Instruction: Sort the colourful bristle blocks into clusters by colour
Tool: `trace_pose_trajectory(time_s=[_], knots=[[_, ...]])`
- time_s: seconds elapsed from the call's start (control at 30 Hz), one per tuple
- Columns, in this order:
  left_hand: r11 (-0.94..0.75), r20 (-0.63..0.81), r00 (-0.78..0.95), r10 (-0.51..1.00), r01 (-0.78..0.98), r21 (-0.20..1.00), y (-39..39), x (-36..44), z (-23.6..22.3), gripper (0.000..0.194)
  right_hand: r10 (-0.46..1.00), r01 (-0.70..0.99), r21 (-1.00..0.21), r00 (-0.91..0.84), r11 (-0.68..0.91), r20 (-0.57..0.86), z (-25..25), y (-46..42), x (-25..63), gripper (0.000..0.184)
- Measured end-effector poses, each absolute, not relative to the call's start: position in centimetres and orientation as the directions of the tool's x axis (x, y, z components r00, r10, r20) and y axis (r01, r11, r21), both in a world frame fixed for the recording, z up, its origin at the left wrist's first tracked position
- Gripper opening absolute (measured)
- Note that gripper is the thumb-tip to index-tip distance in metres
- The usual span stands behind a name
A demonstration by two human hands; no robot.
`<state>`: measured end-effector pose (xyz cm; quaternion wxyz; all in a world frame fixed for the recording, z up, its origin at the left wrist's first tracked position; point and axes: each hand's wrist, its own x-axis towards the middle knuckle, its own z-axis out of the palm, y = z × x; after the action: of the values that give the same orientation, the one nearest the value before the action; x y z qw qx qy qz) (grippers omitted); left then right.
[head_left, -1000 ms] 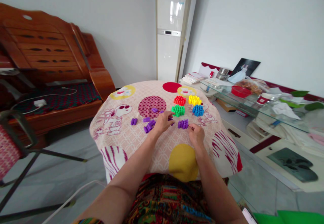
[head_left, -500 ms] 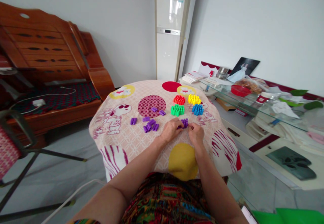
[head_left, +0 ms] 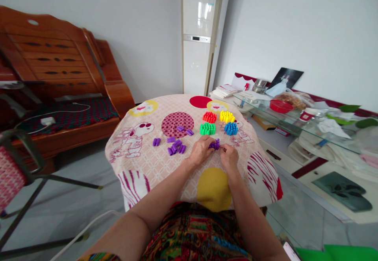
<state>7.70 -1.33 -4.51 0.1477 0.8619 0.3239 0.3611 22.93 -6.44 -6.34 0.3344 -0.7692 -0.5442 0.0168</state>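
Observation:
Between my two hands a small cluster of purple plastic pieces stands on the patterned tablecloth. My left hand is closed, its fingers curled against the cluster's left side. From the right, my right hand pinches at the cluster's near edge; its fingertips partly hide what they grip. Loose purple pieces lie on their sides to the left. Just beyond my hands are upright groups of green pieces, blue pieces, red pieces and yellow pieces.
A glass-topped cabinet on the right carries a red bowl, a paper cup and papers. A wooden bench and a folding chair stand left. Behind the table is a tall white appliance.
My hands stay at the purple cluster, with only slight finger movement. The whole view has shifted a little; the other coloured groups and loose purple pieces lie as before.

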Motion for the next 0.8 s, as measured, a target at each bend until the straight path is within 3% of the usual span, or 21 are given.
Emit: trace_pose_trajectory(time_s=[0.13,0.27,0.33,0.5,0.7,0.8], knots=[[-0.677,0.548,0.402,0.733,0.512,0.529,0.0,7.0,-3.5,0.018,0.849,0.822,-0.535,0.413,-0.192,0.330,-6.4,-6.4,22.9,0.027],[-0.500,0.501,0.235,0.833,0.710,0.497,3.3,5.5,-2.9,0.040,0.845,0.820,-0.537,0.420,-0.197,0.331,-6.4,-6.4,23.0,0.024],[-0.438,0.417,0.254,0.873,0.785,0.439,4.6,4.7,-3.1,0.045,0.846,0.818,-0.541,0.419,-0.195,0.328,-6.5,-6.3,23.0,0.023],[-0.396,0.256,0.330,0.909,0.874,0.282,5.1,4.0,-3.9,0.025,0.848,0.812,-0.551,0.420,-0.191,0.324,-6.5,-6.4,23.0,0.022],[-0.364,0.218,0.298,0.929,0.842,0.398,3.5,5.4,-3.2,0.031,0.853,0.807,-0.560,0.416,-0.186,0.316,-6.1,-6.6,22.9,0.021],[-0.346,0.177,0.299,0.938,0.852,0.393,2.8,6.4,-2.8,0.037,0.854,0.810,-0.555,0.414,-0.188,0.315,-6.2,-6.6,22.9,0.021]])
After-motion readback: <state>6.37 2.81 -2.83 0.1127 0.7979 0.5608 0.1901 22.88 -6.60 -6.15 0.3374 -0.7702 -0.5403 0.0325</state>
